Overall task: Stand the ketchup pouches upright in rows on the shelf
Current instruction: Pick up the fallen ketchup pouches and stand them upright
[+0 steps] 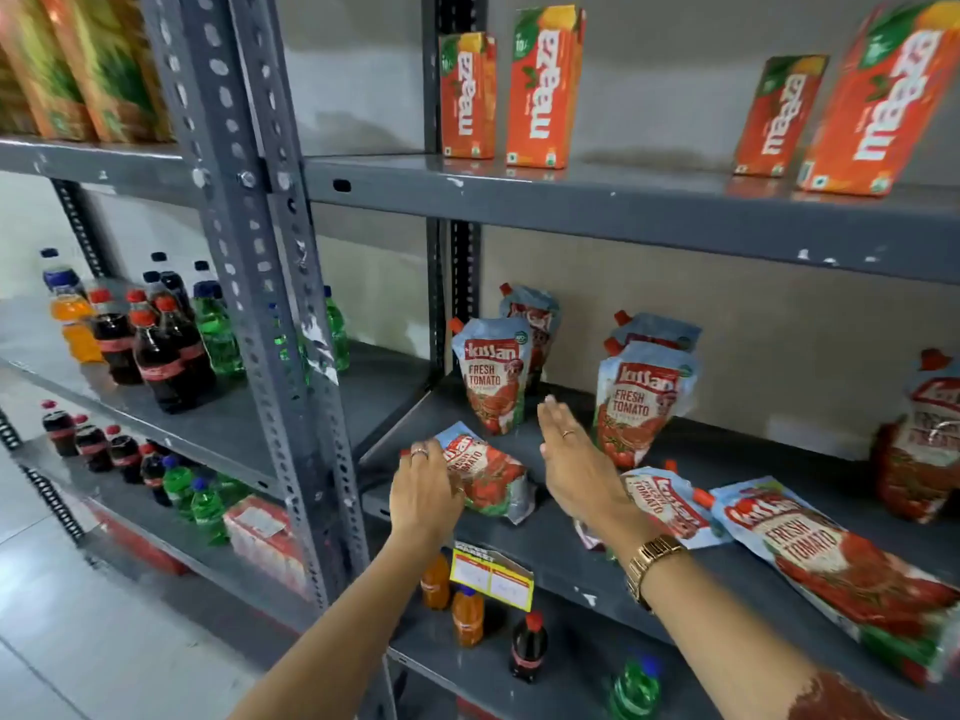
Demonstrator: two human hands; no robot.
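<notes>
Red-and-blue ketchup pouches sit on a grey metal shelf [550,543]. Two stand upright in a column at the left [492,374], two more stand to their right [636,402], and one stands at the far right [919,449]. One pouch [485,472] lies flat near the front left corner; my left hand [423,493] rests on its left end, fingers curled over it. My right hand [576,459] hovers flat and open just right of that pouch, holding nothing. Two more pouches lie flat at the front: a small one [670,504] and a big one [841,563].
Orange juice cartons [543,88] stand on the shelf above. A slotted grey upright post [280,314] stands left of the shelf; soda bottles [156,345] fill the rack beyond it. Bottles [527,649] stand below, behind a yellow price tag [491,574].
</notes>
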